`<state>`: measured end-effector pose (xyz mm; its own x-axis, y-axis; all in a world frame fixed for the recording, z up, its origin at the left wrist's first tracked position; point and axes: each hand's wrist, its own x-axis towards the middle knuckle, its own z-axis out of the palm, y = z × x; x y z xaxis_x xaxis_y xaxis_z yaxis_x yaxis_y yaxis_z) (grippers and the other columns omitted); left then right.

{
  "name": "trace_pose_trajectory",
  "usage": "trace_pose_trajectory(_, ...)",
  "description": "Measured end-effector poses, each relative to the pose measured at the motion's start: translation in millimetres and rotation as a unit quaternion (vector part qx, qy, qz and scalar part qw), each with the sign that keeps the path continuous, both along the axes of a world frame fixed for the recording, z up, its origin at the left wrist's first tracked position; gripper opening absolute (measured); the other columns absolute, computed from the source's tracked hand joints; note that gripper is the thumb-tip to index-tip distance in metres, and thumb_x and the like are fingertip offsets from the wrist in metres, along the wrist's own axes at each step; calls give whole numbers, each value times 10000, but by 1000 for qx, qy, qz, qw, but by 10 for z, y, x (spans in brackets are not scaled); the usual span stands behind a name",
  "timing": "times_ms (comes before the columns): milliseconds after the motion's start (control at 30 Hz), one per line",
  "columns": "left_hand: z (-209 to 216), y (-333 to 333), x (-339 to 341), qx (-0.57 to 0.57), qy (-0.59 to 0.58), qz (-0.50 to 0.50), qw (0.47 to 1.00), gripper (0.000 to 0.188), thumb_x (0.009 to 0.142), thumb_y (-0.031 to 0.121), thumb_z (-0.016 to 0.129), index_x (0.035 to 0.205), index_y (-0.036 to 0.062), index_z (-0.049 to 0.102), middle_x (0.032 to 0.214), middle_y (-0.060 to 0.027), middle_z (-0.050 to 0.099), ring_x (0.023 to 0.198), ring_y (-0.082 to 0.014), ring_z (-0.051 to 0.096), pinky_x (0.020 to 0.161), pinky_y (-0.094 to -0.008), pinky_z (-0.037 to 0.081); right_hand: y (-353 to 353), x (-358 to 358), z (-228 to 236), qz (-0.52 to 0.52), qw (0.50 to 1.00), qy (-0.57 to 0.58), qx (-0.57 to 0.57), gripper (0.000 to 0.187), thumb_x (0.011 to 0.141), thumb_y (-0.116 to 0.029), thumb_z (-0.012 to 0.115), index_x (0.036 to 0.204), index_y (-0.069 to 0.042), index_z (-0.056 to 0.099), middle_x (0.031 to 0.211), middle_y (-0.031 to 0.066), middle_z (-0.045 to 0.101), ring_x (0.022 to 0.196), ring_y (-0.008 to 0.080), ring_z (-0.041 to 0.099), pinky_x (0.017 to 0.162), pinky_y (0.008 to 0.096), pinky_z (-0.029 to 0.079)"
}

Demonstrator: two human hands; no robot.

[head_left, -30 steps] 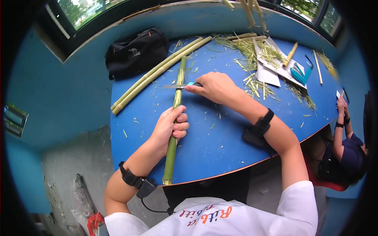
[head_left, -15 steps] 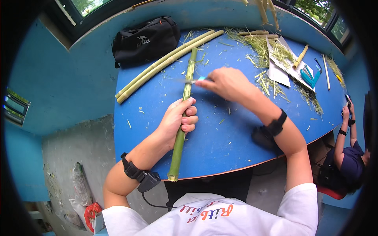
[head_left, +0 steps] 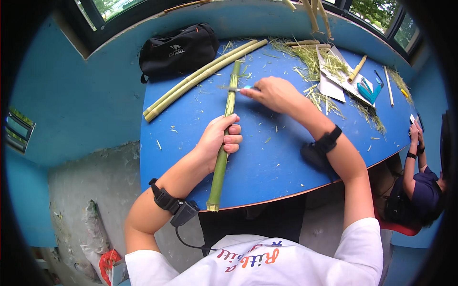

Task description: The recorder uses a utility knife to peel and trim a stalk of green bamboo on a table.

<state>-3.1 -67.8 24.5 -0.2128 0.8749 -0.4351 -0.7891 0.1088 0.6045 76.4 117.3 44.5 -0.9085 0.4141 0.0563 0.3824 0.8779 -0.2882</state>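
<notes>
A green bamboo stick (head_left: 220, 174) slants over the table's near edge, its upper half partly scraped to pale yellow-green. My left hand (head_left: 220, 136) is closed round its middle, thumb along the top. In my right hand (head_left: 274, 94) is a knife (head_left: 235, 89) with a light blue handle; its blurred blade lies across the scraped stretch, above my left hand. Most of the knife's handle is hidden by my fingers.
Two peeled bamboo poles (head_left: 200, 81) lie beside a black bag (head_left: 179, 51) on the blue table (head_left: 267, 167). Green shavings (head_left: 312, 64), white boards (head_left: 332, 88), a teal tool (head_left: 369, 90) and a short bamboo piece (head_left: 357, 69) sit far right. A co-worker (head_left: 417, 190) sits at the right.
My right hand and the knife have shifted slightly up along the stick, which my left hand still grips. The co-worker's hands have moved a little.
</notes>
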Motion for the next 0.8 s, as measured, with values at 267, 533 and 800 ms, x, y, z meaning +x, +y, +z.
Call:
trace_pose_trajectory(267,-75,246,18,44,25,-20,999,125,909,155,487,872,88,388,659,39,369,465,3,319,341,-128,273,-6,229,118,26,997,-49,-46,641,871,-565,425,776,42,607,583,188,535,556,324,526,572,415,429)
trace_pose_trajectory(533,-40,230,13,53,73,-25,996,169,883,132,515,798,88,376,654,23,406,487,-4,366,370,-146,308,238,227,55,63,995,-35,-75,690,858,-602,423,784,62,596,604,176,516,578,269,493,568,408,397)
trace_pose_trajectory(800,63,65,-109,48,10,-11,999,179,889,114,512,803,94,355,623,42,358,457,-4,335,343,-141,283,146,259,88,59,996,-4,-68,688,847,-613,432,854,47,624,695,205,577,657,304,553,622,399,432)
